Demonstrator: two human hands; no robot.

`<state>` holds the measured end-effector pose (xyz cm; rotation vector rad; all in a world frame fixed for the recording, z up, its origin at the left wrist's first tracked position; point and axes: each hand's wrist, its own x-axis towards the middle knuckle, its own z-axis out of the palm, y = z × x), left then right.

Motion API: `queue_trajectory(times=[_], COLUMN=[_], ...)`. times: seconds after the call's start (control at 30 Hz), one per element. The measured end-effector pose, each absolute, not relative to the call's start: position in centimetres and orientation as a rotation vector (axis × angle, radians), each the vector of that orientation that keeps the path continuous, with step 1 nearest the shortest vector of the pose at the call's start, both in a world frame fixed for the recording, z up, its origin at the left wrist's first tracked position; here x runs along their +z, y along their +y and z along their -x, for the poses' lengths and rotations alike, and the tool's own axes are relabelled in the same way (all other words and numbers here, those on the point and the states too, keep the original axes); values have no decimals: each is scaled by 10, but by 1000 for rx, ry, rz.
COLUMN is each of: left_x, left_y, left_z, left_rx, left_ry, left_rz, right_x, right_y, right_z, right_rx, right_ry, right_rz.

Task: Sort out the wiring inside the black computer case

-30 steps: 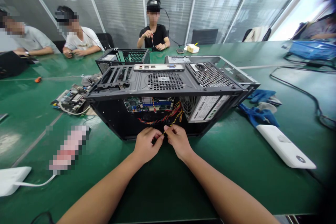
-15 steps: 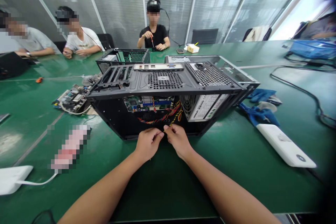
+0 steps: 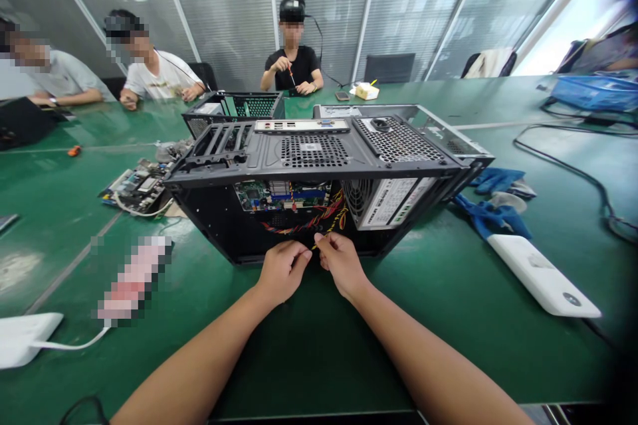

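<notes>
A black computer case (image 3: 309, 159) lies on its side on the green table (image 3: 448, 292), its open side facing me. Inside I see a motherboard (image 3: 282, 194), a power supply (image 3: 386, 199) and a bundle of red, yellow and black wires (image 3: 323, 216). My left hand (image 3: 282, 272) and my right hand (image 3: 341, 262) meet at the case's lower front edge, both with fingers closed. My right hand pinches a yellow wire from the bundle. What my left hand holds is hidden between the two hands.
A loose circuit board (image 3: 134, 187) lies left of the case, a second open case (image 3: 234, 107) behind it. Blue gloves (image 3: 491, 212) and a white flat device (image 3: 541, 275) lie to the right. Three people sit at the far side; one holds a screwdriver (image 3: 290, 76).
Both hands have shifted slightly up and toward the case opening while staying pinched together. The case has not moved.
</notes>
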<state>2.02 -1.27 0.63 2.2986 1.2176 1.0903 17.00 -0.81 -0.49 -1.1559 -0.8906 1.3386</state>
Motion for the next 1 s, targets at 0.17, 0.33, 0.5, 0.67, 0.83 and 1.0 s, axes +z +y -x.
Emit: queue_trajectory(times=[0.17,0.33,0.5,0.67,0.83,1.0], left_x=[3,0,1,3,6,4], left_y=[-14,-11,-11,-12,-11,-11], left_z=[-22,-26,-28,-29,-29,-28], left_rx=[1121,1205,1175,1111,1087,1091], left_ry=[1260,1242,1280,1276,1255,1209], left_rz=[-2448,-2421,-2327,-2199,-2182,-2251], right_x=[-7,-9,-8,-8,-5,-2], right_y=[-9,-9,-9,-8,-7,-5], right_z=[-170,-171,-172,-173,-174,-174], right_rx=[1287,1188,1186,1206,1325,1373], right_ry=[-955,-1052,-1093,-1084,-1013,-892], right_rz=[1199,1232,1247,1239,1183,1134])
